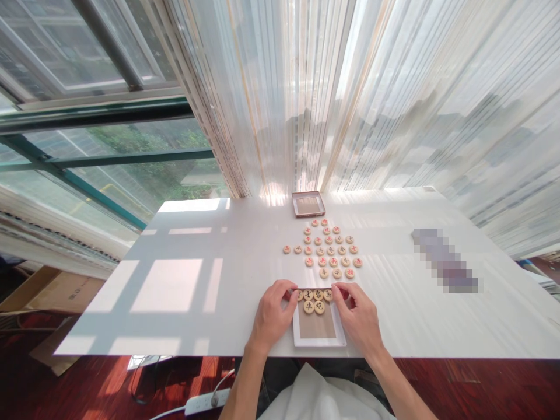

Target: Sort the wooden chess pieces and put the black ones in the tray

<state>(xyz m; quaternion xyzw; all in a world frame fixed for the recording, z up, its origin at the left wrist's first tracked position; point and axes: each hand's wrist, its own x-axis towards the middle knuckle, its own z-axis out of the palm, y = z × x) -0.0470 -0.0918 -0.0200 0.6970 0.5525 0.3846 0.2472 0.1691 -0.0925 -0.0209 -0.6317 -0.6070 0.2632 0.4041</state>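
Observation:
A shallow white-rimmed box (318,342) with a brown inner base lies at the table's near edge. Several round wooden Chinese chess pieces (314,302) with black characters sit in its far part, a row along the far wall and two below it. My left hand (273,312) is at the far left corner of the box, fingers curled, thumb and forefinger closed at the rim beside the leftmost piece. At the far right corner, my right hand (357,315) has its fingers bent in the same way. The fingertips partly cover both corners.
Beyond the box, several loose chess pieces (331,251) with red or black characters lie in loose rows on the white table (245,280). The box lid (308,204) rests farther back. A pixelated object (446,261) lies on the right. A power strip (207,402) is below, left.

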